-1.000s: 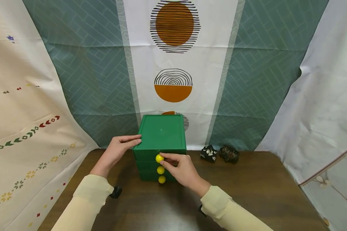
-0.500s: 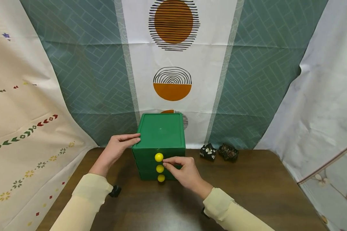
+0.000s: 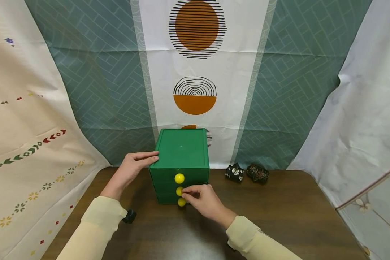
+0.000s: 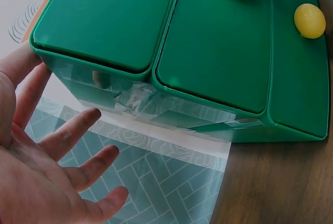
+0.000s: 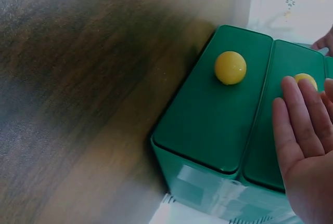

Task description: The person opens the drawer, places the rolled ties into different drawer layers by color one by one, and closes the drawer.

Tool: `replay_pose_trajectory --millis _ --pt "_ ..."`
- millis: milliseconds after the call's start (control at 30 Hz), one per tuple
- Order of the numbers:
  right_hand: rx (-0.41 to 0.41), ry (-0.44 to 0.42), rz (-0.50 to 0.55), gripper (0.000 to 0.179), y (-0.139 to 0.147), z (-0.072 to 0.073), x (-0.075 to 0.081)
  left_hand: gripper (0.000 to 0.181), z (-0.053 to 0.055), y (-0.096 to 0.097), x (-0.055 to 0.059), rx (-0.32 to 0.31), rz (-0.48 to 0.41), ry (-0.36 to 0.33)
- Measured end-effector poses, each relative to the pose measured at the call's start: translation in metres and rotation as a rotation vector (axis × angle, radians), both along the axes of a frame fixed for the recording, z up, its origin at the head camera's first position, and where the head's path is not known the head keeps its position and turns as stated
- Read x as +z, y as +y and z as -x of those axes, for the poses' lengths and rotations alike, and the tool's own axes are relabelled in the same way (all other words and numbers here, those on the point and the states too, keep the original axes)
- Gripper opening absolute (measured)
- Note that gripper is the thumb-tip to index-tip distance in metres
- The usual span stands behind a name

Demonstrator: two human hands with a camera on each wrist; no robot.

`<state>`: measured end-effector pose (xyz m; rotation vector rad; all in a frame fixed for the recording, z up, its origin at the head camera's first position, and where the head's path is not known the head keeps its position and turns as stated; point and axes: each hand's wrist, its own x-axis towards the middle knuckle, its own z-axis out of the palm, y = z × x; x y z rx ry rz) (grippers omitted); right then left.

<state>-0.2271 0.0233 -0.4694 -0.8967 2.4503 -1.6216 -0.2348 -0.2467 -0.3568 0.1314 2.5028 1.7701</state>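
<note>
A green three-drawer box [image 3: 182, 148] stands on the table, its drawers pushed in flush. Yellow round knobs sit one above another on the front: the top knob [image 3: 179, 178], the middle knob [image 3: 179, 191] and the bottom knob [image 3: 181, 202]. My right hand [image 3: 205, 200] has thumb and forefinger at the right edge of the middle knob, pinching it; in the right wrist view the other fingers extend and partly cover a knob [image 5: 306, 80]. My left hand [image 3: 133, 169] rests its fingertips on the box's upper left edge, with its lower fingers spread apart in the left wrist view.
Two dark patterned cloth bundles, one with white spots [image 3: 234, 172] and one brownish [image 3: 258, 173], lie on the brown wooden table [image 3: 273, 216] right of the box. A patterned cloth [image 3: 195, 65] hangs behind. Clear tape [image 4: 138, 96] runs along the box's side.
My right hand has let go of the top knob and moved down to the middle knob. The left hand stays against the box, and the drawers have not visibly moved.
</note>
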Motion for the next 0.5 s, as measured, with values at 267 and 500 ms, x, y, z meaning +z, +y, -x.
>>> replay_pose_trajectory --millis 267,500 --pt "-0.009 -0.031 0.01 0.021 0.0005 0.003 -0.0044 0.044 0.0008 0.0 -0.0018 0.003 -0.005 0.002" --pt "0.006 -0.109 0.07 0.021 -0.0015 0.0032 -0.0009 0.044 0.0014 -0.0004 -0.0017 0.008 -0.006 0.001"
